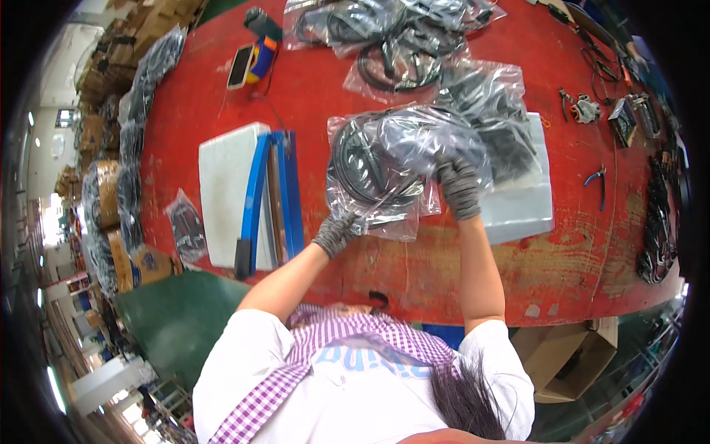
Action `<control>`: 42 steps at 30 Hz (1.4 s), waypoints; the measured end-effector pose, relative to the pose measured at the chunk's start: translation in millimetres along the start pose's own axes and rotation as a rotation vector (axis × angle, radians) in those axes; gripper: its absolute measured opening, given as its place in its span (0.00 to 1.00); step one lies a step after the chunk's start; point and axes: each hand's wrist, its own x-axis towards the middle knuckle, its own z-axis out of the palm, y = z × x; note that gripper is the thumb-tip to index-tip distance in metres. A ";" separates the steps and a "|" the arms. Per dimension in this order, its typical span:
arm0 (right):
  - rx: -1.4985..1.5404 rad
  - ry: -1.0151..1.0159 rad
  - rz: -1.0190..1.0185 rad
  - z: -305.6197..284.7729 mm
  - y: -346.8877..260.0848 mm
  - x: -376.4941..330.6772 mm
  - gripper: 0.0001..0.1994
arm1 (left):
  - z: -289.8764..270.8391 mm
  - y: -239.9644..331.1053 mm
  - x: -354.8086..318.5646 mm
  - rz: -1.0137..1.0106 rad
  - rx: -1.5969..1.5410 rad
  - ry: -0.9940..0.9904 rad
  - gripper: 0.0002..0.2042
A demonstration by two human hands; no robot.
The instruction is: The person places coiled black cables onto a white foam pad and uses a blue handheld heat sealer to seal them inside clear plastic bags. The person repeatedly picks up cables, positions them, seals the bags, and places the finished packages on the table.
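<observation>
Both my hands wear grey knit gloves. My left hand (336,232) is closed on the lower left edge of a clear plastic bag (392,228), in which a coiled black cable (362,166) lies flat on the red table. Just right of it, my right hand (457,186) is closed on a second, crumpled clear bag (429,140), which overlaps the first. What this second bag holds is hard to make out through the glare. Under and beyond my right hand, more clear bags with dark contents (503,140) rest on a stack of pale plastic sheets (521,211).
A blue and white bag sealer (259,200) stands at left, beside a small bagged item (186,228). Farther back are a phone (239,66) and bagged cables (399,59). Pliers (600,185) and a black cable bundle (657,222) lie at right; a cardboard box (566,359) sits below.
</observation>
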 end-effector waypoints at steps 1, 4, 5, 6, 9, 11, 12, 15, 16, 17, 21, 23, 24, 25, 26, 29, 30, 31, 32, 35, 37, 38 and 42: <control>0.007 0.033 -0.059 -5.5 -7.1 -5.0 0.10 | -6.0 -5.2 -8.4 -0.009 0.002 0.025 0.13; -0.075 0.016 -0.169 -2.0 -21.8 -7.9 0.06 | -16.0 -18.0 -27.0 -0.031 0.042 0.073 0.11; -0.118 0.011 -0.267 5.8 -25.0 -14.0 0.06 | -19.4 -24.6 -31.9 -0.083 0.049 0.030 0.11; -0.161 0.030 -0.380 9.3 -32.2 -17.8 0.05 | -17.0 -25.5 -32.3 -0.127 0.076 -0.032 0.10; -0.342 -0.157 -0.387 34.2 -41.4 -57.8 0.03 | -12.4 -36.3 -43.4 -0.070 0.175 -0.162 0.10; -0.600 -0.237 -0.550 53.4 -34.2 -91.5 0.03 | -20.1 -48.5 -45.6 0.000 0.250 -0.277 0.11; -0.597 -0.151 -0.654 62.5 -31.7 -108.3 0.06 | -27.6 -54.4 -49.0 0.204 0.546 -0.387 0.12; -0.790 -0.646 -0.202 74.9 -22.0 -147.2 0.13 | -35.6 -42.4 -64.2 0.552 1.552 -0.749 0.08; -0.843 -0.769 -0.165 81.9 -2.9 -150.9 0.18 | -33.1 -39.9 -69.3 0.427 1.584 -0.820 0.08; -0.779 -0.788 -0.125 78.4 14.7 -148.9 0.18 | -31.4 -31.6 -72.9 0.201 1.515 -0.822 0.08; -0.199 -0.545 -0.087 57.4 24.0 -94.5 0.18 | -28.2 23.0 -70.3 -0.274 0.814 -0.445 0.08; -0.002 -0.397 0.114 46.8 22.7 -30.3 0.17 | -18.8 58.9 -38.7 -0.022 0.658 -0.189 0.08; 0.273 -0.315 0.388 41.6 39.2 9.1 0.17 | -9.2 76.1 -13.4 0.126 0.657 -0.076 0.08; 0.542 -0.177 0.538 48.8 53.7 46.5 0.18 | -9.9 91.3 30.3 0.365 0.815 0.035 0.11; 0.458 -0.002 0.510 48.5 77.8 83.9 0.20 | 31.0 117.1 40.6 0.418 0.878 0.128 0.13; 0.588 0.267 0.727 71.4 77.9 155.9 0.22 | 70.9 163.0 97.5 0.533 0.761 0.289 0.17; 0.693 0.334 0.852 77.2 75.2 172.9 0.22 | 77.5 171.7 119.9 0.499 0.752 0.337 0.18; 0.709 0.332 0.847 81.1 77.6 186.8 0.22 | 87.7 180.6 139.1 0.465 0.747 0.380 0.20; 0.728 0.332 0.841 84.4 81.3 199.3 0.21 | 96.2 193.4 156.4 0.433 0.743 0.419 0.21; 0.625 0.357 0.618 81.1 109.9 228.3 0.16 | 130.5 224.3 198.5 0.451 0.746 0.428 0.24; 0.497 0.278 0.364 97.3 85.8 201.0 0.14 | 127.3 243.9 226.2 0.398 0.717 0.479 0.26; 0.353 0.193 0.230 99.2 70.5 179.4 0.12 | 126.5 258.6 238.6 0.350 0.704 0.491 0.27; 0.401 -0.287 0.283 80.1 -4.9 66.4 0.05 | 135.9 293.8 268.4 0.264 0.518 0.545 0.27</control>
